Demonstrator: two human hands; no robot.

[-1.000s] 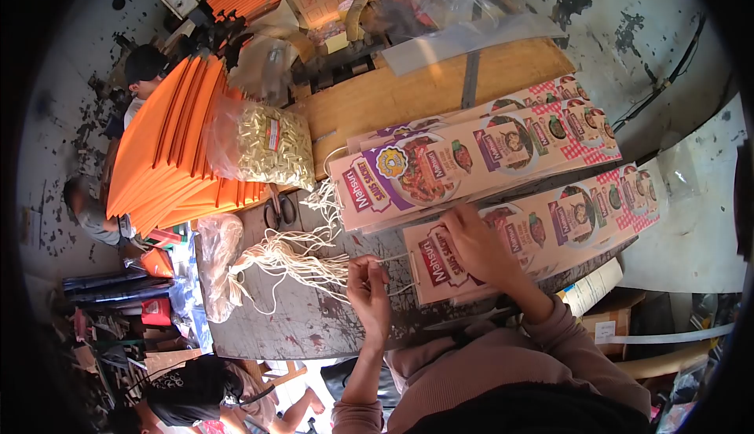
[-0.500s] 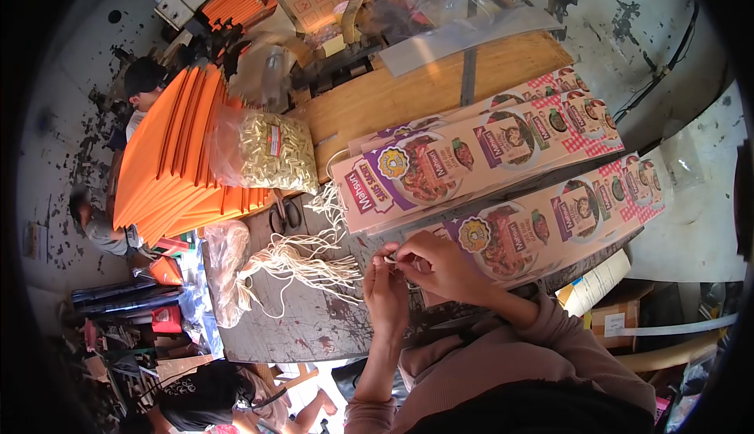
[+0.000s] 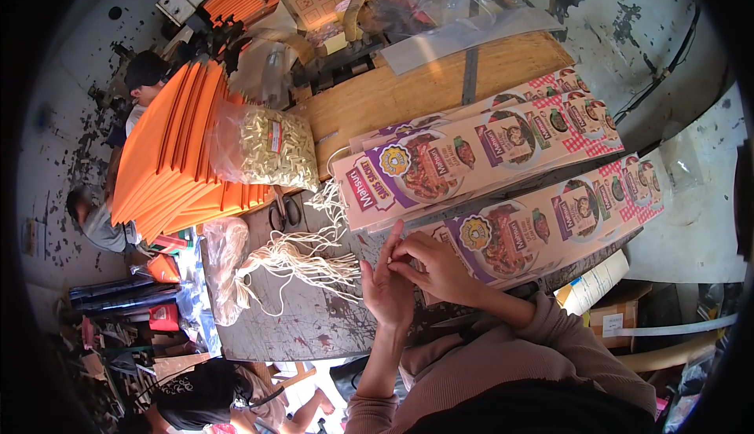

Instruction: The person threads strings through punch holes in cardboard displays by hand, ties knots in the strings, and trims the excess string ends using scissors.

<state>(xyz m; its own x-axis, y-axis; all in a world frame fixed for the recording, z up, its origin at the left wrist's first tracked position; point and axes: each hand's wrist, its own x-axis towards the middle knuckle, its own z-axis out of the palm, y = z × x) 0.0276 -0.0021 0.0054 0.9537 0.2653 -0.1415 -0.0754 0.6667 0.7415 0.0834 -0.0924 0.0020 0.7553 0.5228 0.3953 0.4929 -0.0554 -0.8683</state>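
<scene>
Beside the lower stack of printed cardboard sheets (image 3: 542, 218), my two hands meet. My left hand (image 3: 389, 289) is palm up with its index finger stretched out and its thumb apart. The fingertips of my right hand (image 3: 432, 269) are pinched against it; a small pale bit, perhaps string, shows between them, too small to make out. Left of my hands lies a bundle of white strings (image 3: 302, 263) on the dark worn table (image 3: 290, 332). The upper stack of printed sheets (image 3: 463, 155) has strings at its left end.
Orange folded sheets (image 3: 177, 151) stand at the left beside a clear bag of small gold pieces (image 3: 275, 147). Black scissors (image 3: 284, 210) lie below the bag. A wooden board (image 3: 377, 96) is behind the stacks. Other people (image 3: 145, 80) are at the left and lower left.
My right hand has left the lower stack and come to my left hand. Since half a second ago, my left fingers have straightened and spread.
</scene>
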